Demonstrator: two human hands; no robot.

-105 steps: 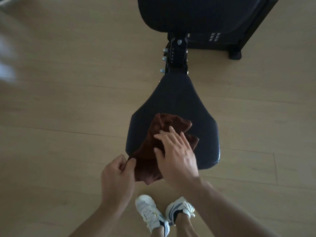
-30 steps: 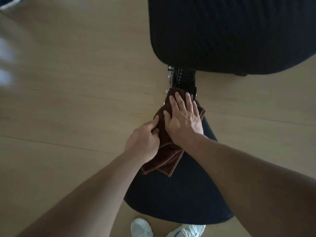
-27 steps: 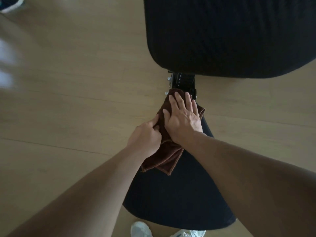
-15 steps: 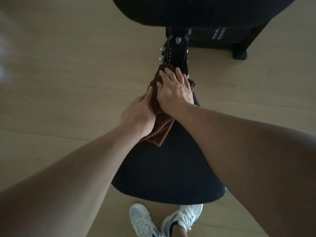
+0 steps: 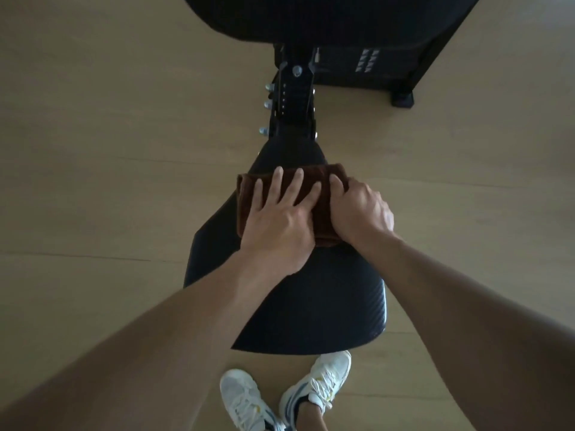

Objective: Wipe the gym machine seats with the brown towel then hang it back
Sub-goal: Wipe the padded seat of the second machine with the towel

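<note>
1. Head view, task thing: the towel, brown and folded, lies flat across the narrow upper half of the black seat, well short of the seat's wide near edge.
2. Head view, left hand: palm down on the towel, fingers straight and spread, pressing the cloth against the seat.
3. Head view, right hand: fingers curled over the towel's right edge, gripping it.
4. Head view, machine: a metal post with bolts joins the seat's narrow end to the dark backrest at the top of the frame.
5. Head view, surroundings: a pale wooden floor; two white shoes stand below the seat's near edge.
</note>
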